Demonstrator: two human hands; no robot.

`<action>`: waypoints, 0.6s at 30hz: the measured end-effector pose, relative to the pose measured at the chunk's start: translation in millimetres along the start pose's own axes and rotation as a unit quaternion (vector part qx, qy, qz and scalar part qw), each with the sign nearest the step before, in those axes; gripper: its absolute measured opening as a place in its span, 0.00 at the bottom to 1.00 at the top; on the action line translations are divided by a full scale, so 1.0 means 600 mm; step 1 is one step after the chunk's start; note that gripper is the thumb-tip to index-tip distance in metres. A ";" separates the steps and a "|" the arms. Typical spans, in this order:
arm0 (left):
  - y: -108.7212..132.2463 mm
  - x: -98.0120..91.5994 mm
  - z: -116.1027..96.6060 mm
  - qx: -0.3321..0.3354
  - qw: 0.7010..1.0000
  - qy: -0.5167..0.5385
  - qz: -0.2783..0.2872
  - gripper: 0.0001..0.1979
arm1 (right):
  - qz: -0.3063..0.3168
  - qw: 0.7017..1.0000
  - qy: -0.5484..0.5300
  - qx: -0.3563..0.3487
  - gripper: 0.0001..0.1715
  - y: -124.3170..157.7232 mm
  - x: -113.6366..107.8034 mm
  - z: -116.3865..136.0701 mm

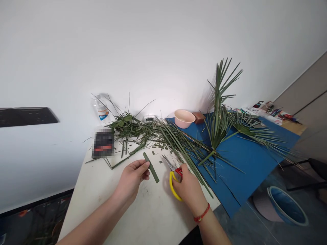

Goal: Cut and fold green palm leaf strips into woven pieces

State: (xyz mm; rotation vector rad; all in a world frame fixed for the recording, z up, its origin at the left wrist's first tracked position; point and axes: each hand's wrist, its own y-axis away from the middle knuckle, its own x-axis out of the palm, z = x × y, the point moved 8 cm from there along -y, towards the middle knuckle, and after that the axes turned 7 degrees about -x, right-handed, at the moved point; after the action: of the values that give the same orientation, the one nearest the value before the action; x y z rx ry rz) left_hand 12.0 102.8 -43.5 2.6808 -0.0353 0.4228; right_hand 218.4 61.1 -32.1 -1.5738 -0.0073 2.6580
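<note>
Between the thumb and fingers of my left hand [134, 175] is a short, flat strip of green palm leaf [154, 174], tilted over the white tabletop. My right hand [187, 185] grips a pair of scissors [175, 185] with yellow and red handles. Their narrow blades point up and left, parted a little at the tips, and stay apart from the strip. Small cut bits of leaf [153, 152] lie on the table just beyond both hands. Behind them, a loose heap of thin green leaf strips [150, 129] stretches along the wall side.
Large fan palm leaves [217, 132] spread over the blue mat [245, 173] on the right. A pink bowl [184, 119], a brown block [199, 117] and a small digital clock [149, 118] stand along the wall. At left is a clear bottle [100, 109]. A lined bin [288, 206] stands on the floor.
</note>
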 end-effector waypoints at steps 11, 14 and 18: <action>0.004 0.003 -0.004 0.004 1.000 0.001 -0.009 0.12 | -0.001 0.990 0.124 -0.060 0.12 0.013 0.010 0.032; 0.004 0.005 -0.003 0.001 1.000 0.005 -0.002 0.11 | 0.000 0.985 0.154 -0.077 0.11 0.013 0.011 0.034; 0.003 0.006 0.000 -0.005 1.000 0.011 0.003 0.11 | 0.001 0.986 0.140 -0.089 0.10 0.013 0.014 0.033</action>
State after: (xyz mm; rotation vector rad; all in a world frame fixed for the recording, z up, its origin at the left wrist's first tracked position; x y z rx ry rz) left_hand 15.1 101.5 -41.9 2.6676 -0.0386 0.4517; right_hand 196.8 53.9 -29.9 -1.9901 -0.2371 2.4714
